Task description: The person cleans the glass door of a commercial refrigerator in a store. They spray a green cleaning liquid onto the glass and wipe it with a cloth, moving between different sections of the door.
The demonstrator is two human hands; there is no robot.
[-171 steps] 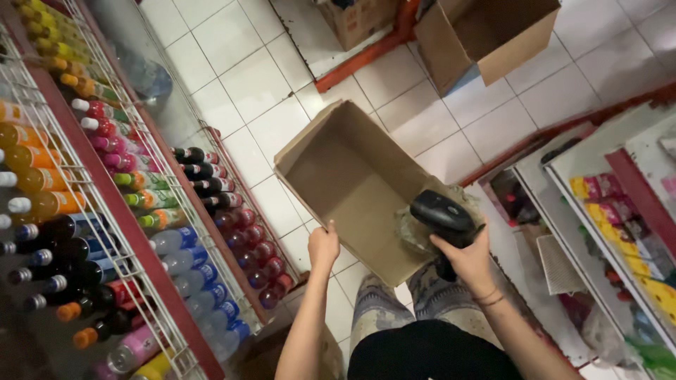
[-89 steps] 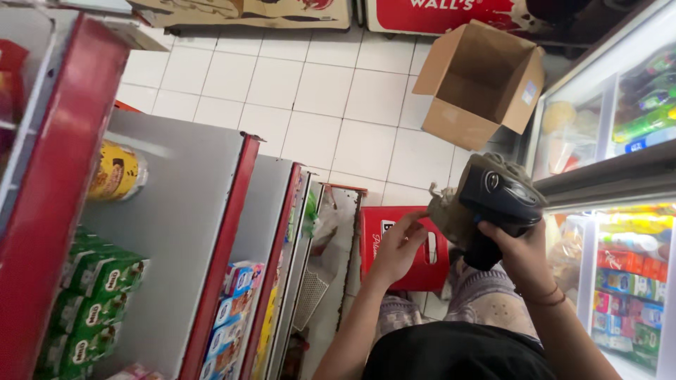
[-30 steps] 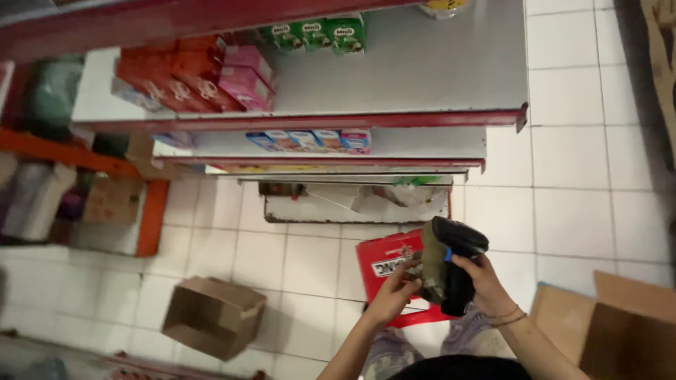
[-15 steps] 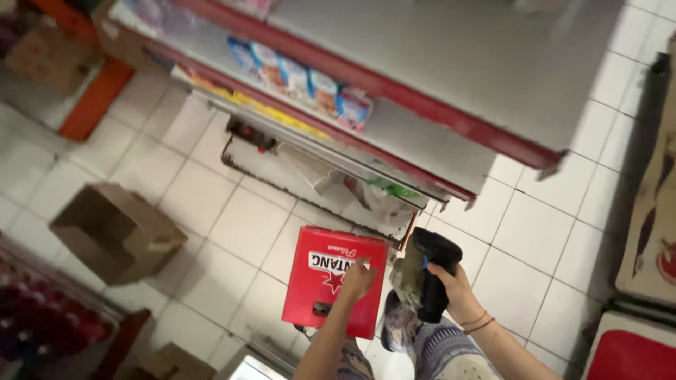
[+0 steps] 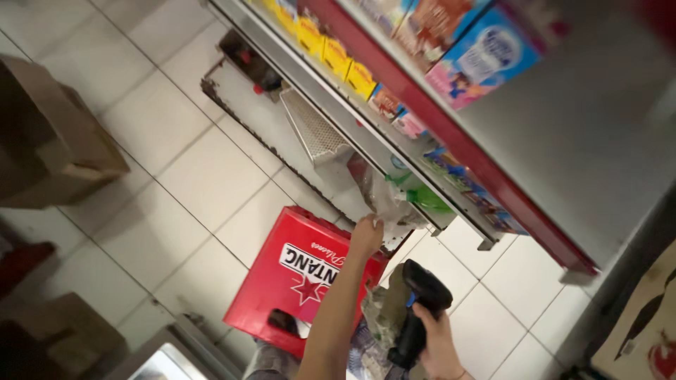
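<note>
While the right hand grips a black handheld scanner at lower centre, the left hand closes on crumpled clear plastic. Below it sits a red crate on the white tiled floor.

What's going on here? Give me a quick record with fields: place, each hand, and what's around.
place: shop aisle with white tiled floor
left hand: reaching to crumpled plastic wrap at the bottom shelf
right hand: gripping a black handheld scanner
below hands: red crate
shelves: yellow packs, blue and pink box
left side: brown cardboard box
</note>
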